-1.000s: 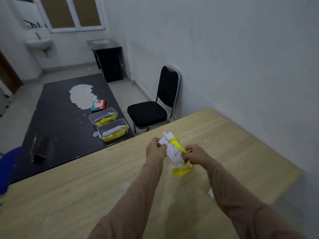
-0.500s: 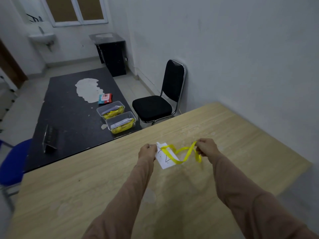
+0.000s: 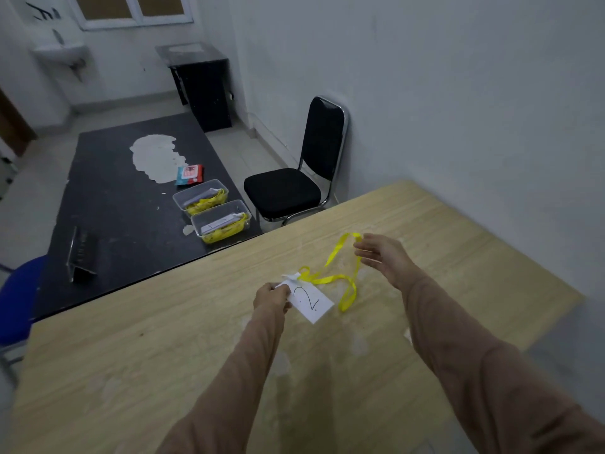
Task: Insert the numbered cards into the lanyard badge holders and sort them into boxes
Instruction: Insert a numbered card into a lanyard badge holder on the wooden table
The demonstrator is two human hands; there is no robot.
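Hold the badge holder (image 3: 311,301) showing 2 firm in the pinching left hand (image 3: 271,298) over the near surface (image 3: 458,273), gathering the yellow strap (image 3: 337,277) off the open right hand (image 3: 383,257) before the far-left boxes (image 3: 221,221).

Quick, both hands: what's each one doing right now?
Left hand: pinching the badge holder.
Right hand: open, fingers straight, yellow lanyard draped on them.
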